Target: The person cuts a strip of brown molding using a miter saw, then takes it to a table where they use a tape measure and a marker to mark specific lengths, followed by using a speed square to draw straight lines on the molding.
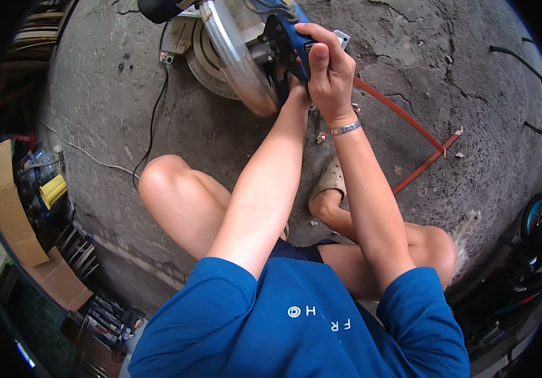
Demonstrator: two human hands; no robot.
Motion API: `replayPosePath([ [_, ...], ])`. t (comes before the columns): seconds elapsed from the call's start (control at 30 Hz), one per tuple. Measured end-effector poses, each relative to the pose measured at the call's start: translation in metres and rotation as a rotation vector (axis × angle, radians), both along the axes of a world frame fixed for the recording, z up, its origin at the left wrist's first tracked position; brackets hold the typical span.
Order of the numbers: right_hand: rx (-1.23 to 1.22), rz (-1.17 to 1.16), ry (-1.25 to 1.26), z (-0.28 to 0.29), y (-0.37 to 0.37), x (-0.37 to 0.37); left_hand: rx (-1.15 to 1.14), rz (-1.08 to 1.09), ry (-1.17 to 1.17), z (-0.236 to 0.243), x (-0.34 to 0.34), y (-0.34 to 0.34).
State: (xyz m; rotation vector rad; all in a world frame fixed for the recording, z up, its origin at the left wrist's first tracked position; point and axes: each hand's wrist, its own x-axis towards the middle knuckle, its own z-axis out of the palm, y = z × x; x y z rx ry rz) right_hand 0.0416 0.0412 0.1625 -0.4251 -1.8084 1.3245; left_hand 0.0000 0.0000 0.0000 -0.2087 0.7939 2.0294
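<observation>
The left forearm [265, 170] and right forearm [372, 183] are stretched forward, wrists drawn close together. The right hand's [332, 79] fingers [322, 35] are bent, its thumb [319, 60] pointed forward; the left hand [296, 87] is mostly hidden.

Two bare hands are at the one blue mitre saw [287, 41]: the right grip [332, 77] and the left grip [297, 88], the latter mostly hidden. One metal wristband [345, 128] sits just behind the right grip. Two red strips [403, 116] lie to its right, meeting at an angle. Below it, nearer the body, one pale clog [329, 177] shows clearly. Left of both grips run two cords, one black cord [157, 113] and one white cord [94, 159]; farther left is one yellow container [53, 191]. One blue-rimmed wheel [539, 216] stands well to their right.
</observation>
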Motion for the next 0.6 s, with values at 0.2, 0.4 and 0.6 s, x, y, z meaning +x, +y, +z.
replayPosePath([
  [0.2,0.032,-0.001,-0.071,0.023,0.015,-0.018,-0.267,0.013,-0.021,-0.007,0.006,0.002],
  [0.4,0.182,-0.012,-0.138,0.14,0.072,-0.128,-0.917,-0.36,-0.021,-0.003,-0.013,0.015],
  [0.6,0.52,-0.097,-0.13,0.127,0.153,-0.201,-0.914,-0.29,0.085,0.012,-0.02,0.023],
])
